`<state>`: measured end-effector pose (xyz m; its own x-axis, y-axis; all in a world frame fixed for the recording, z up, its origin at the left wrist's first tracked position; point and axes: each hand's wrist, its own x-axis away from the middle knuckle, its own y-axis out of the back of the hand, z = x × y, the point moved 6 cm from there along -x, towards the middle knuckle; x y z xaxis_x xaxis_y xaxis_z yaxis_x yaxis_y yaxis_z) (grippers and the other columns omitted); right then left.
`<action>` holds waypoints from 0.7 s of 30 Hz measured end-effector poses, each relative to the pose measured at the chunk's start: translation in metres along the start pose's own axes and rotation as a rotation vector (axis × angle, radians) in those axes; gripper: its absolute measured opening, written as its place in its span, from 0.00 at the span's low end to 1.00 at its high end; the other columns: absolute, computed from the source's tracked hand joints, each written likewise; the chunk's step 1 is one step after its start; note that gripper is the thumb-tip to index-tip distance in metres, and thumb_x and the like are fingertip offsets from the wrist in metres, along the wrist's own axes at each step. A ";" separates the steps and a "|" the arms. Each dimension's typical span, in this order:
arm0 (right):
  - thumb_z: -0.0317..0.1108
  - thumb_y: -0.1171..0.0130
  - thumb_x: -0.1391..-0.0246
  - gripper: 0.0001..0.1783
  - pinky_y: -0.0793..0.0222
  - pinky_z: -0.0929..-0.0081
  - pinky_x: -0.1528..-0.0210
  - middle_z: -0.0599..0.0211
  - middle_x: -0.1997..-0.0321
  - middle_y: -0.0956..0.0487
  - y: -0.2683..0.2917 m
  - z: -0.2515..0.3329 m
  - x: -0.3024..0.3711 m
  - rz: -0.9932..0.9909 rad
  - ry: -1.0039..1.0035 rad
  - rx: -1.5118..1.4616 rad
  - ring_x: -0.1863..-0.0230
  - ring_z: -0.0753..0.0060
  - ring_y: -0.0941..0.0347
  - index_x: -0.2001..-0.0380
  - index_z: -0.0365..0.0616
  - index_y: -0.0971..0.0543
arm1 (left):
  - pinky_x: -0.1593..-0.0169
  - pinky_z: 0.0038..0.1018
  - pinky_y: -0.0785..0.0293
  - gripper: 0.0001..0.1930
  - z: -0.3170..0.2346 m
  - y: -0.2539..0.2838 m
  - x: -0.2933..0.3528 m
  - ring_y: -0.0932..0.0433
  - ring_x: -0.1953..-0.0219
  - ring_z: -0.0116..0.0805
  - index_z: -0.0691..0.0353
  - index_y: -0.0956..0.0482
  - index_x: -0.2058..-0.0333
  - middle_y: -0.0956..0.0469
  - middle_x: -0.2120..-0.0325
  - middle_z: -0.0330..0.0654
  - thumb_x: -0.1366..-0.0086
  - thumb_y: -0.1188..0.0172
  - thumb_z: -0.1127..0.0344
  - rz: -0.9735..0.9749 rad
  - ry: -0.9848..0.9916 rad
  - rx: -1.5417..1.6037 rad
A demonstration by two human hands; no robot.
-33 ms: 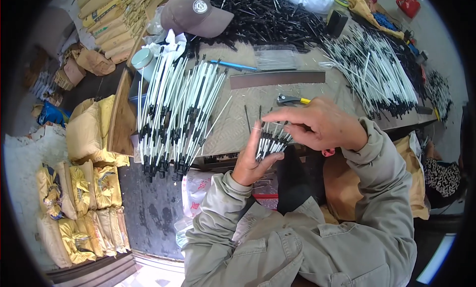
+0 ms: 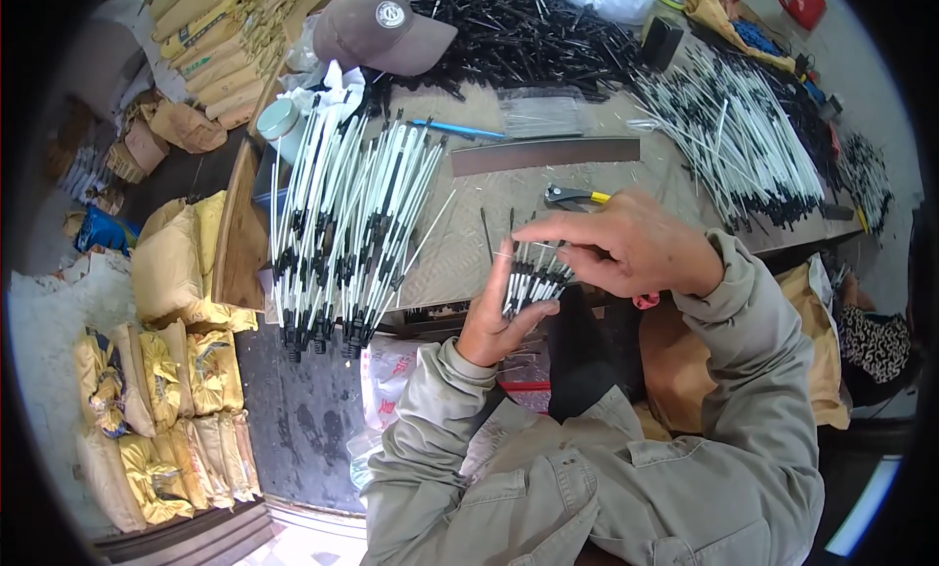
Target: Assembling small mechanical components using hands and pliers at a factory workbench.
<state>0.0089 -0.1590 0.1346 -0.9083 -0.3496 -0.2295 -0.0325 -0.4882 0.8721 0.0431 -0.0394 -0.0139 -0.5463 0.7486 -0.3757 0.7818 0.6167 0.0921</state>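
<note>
A short bundle of thin black-and-white rods point(image 2: 536, 280) stands in my left hand point(image 2: 489, 316), its thumb across the near side and its fingers along the left. Over the bundle's upper end comes my right hand point(image 2: 646, 241), index finger stretched across the black tips and the other fingers curled in. A thin pale strand runs by the tips between the hands; whether the right fingers pinch it is hidden. Just beyond, yellow-and-black handled pliers point(image 2: 577, 195) lie on the table point(image 2: 430, 282).
Rods form a large bunch point(image 2: 342, 224) overhanging the table at left and a pile point(image 2: 748, 140) at right. Behind are a black heap point(image 2: 528, 33), a cap point(image 2: 381, 33), a brown strip point(image 2: 548, 155), a blue pen point(image 2: 458, 130) and a jar point(image 2: 281, 121). Packed bags point(image 2: 166, 370) sit at left.
</note>
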 end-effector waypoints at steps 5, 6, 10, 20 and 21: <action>0.26 0.47 0.54 0.19 0.44 0.72 0.85 0.69 0.89 0.33 0.000 0.006 -0.001 -0.080 0.078 0.038 0.88 0.66 0.34 0.56 0.52 0.25 | 0.59 0.28 0.25 0.45 -0.006 0.000 0.001 0.21 0.62 0.35 0.67 0.67 0.37 0.27 0.58 0.52 0.44 0.43 0.82 -0.107 -0.077 0.201; 0.26 0.47 0.54 0.16 0.45 0.71 0.86 0.69 0.89 0.32 -0.001 0.004 -0.001 -0.079 0.061 0.015 0.88 0.66 0.34 0.60 0.51 0.25 | 0.59 0.28 0.25 0.45 -0.006 -0.003 0.001 0.21 0.62 0.35 0.67 0.67 0.37 0.27 0.58 0.52 0.44 0.43 0.82 -0.087 -0.069 0.200; 0.27 0.46 0.54 0.06 0.44 0.69 0.87 0.69 0.90 0.33 -0.002 0.004 -0.001 -0.087 0.146 0.137 0.88 0.66 0.33 0.71 0.47 0.29 | 0.57 0.32 0.24 0.46 -0.003 -0.003 0.004 0.21 0.61 0.40 0.66 0.71 0.38 0.28 0.58 0.52 0.43 0.44 0.82 -0.144 0.013 0.388; 0.29 0.46 0.53 0.04 0.41 0.68 0.85 0.66 0.87 0.31 -0.004 0.011 -0.001 -0.046 0.264 0.209 0.84 0.65 0.30 0.73 0.43 0.30 | 0.53 0.29 0.27 0.42 -0.015 0.000 -0.002 0.23 0.57 0.37 0.70 0.66 0.39 0.27 0.57 0.50 0.42 0.43 0.80 -0.139 -0.017 0.224; 0.29 0.46 0.52 0.04 0.40 0.69 0.84 0.65 0.86 0.30 -0.001 0.008 -0.003 -0.045 0.203 0.096 0.84 0.68 0.29 0.73 0.41 0.29 | 0.53 0.29 0.27 0.42 -0.014 0.000 -0.002 0.23 0.57 0.37 0.70 0.66 0.39 0.27 0.57 0.50 0.42 0.43 0.80 -0.146 -0.018 0.224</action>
<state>0.0078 -0.1508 0.1375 -0.8031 -0.4875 -0.3426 -0.1190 -0.4322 0.8939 0.0405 -0.0375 -0.0003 -0.6541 0.6503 -0.3863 0.7434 0.6469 -0.1700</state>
